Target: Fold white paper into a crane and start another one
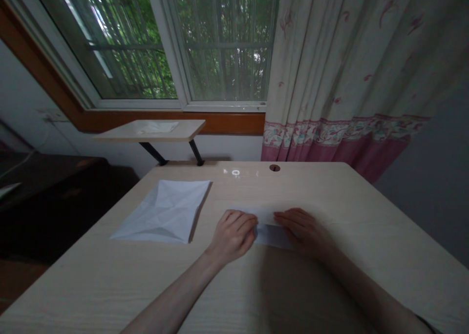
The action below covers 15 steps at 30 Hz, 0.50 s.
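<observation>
A white sheet of paper [270, 234] lies partly folded on the desk between my two hands, with a crease line running across it. My left hand [236, 231] is closed on its left side, fingers curled and thumb tucked close to the fold. On the right side, my right hand [302, 229] grips the paper with its fingers close together and the thumb underneath. Both palms hide the ends of the sheet. To the left, apart from my hands, rests a larger white paper [168, 212] with crossing creases and a slightly raised right edge.
The wooden desk [220, 290] carries a small raised shelf [128, 130] on black legs at its back left, with a pale sheet [159, 127] on top. A round cable hole [274, 168] sits near the back edge. Behind are a window and a patterned curtain [330, 80].
</observation>
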Motion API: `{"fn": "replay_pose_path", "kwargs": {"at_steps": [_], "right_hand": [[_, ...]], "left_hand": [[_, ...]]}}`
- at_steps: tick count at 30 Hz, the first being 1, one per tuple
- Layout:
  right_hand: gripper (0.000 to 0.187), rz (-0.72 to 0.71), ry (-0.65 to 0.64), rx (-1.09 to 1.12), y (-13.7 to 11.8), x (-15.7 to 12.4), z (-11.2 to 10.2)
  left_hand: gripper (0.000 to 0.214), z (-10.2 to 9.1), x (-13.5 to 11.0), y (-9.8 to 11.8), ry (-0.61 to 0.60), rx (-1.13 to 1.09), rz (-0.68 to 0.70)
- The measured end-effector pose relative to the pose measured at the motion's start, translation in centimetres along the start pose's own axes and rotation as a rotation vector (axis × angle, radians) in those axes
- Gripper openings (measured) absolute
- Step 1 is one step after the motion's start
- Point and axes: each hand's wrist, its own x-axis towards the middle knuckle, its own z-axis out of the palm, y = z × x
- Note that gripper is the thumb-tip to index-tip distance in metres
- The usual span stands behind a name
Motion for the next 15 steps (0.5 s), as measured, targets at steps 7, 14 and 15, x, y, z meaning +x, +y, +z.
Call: {"fn": "replay_pose_path", "kwargs": {"at_steps": [7, 14, 15], "right_hand": [[0.046, 0.061, 0.227, 0.013, -0.32, -0.55, 0.57], [0.051, 0.097, 0.383, 0.009, -0.64, -0.31, 0.27], [0.052, 0.090, 0.396, -0.006, -0.61, -0.28, 0.21]], "left_hand": [[0.025, -0.71, 0.18, 0.28, 0.138, 0.095, 0.000], [0.028, -0.82, 0.02, 0.34, 0.247, 0.090, -0.007], [0.028, -0.80, -0.03, 0.34, 0.253, 0.102, -0.010]]}}
